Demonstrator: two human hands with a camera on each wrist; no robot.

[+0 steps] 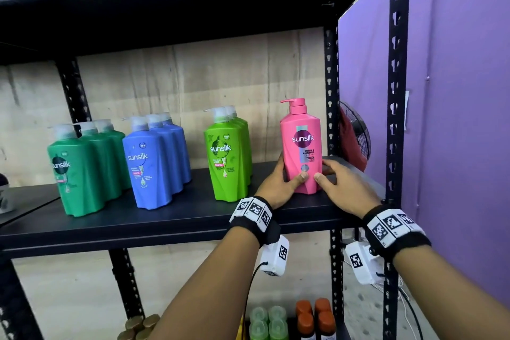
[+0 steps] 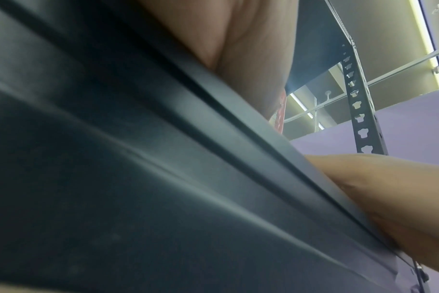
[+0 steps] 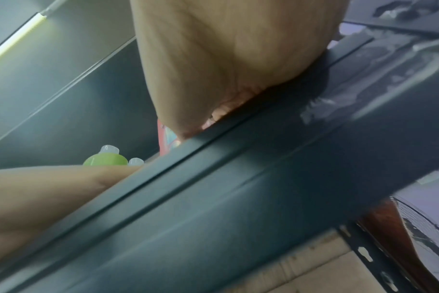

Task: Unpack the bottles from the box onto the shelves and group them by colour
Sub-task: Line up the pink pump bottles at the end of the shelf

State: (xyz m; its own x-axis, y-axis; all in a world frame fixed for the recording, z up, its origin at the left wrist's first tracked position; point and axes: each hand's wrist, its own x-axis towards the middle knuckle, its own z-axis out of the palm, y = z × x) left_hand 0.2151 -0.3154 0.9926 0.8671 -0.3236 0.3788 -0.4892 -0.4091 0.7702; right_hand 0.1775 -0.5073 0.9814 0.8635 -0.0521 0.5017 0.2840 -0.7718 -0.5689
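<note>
Purple wall [image 1: 455, 91] flanks a black metal rack, and your work sits on its middle shelf [image 1: 165, 218]. Nearest you, below that shelf's front edge, small pale-green and orange-capped bottles [image 1: 292, 320] stand on a lower level, partly hidden.

At the front right corner of the shelf, your left hand [image 1: 278, 185] and right hand [image 1: 342, 188] both hold the pink bottle [image 1: 301, 143] low on its body. The fingers of each hand curl round a side, with the thumbs pressed on the front label. It stands upright, base on the shelf, pump spout pointing left. I judge the two-handed hold serves to square it up and face the label outward. Both wrist views are mostly blocked by the shelf's front edge and confirm only slivers of pink by the palms.

Further left along the shelf, rows run front to back: light green bottles [image 1: 227, 157] near the pink one but apart from it, then blue bottles [image 1: 150, 163], then dark green bottles [image 1: 74, 174] toward the left end. Each row holds one colour, so grouping is in order. Pink has started its own place at the right end, alone so far. The box is not in view.
</note>
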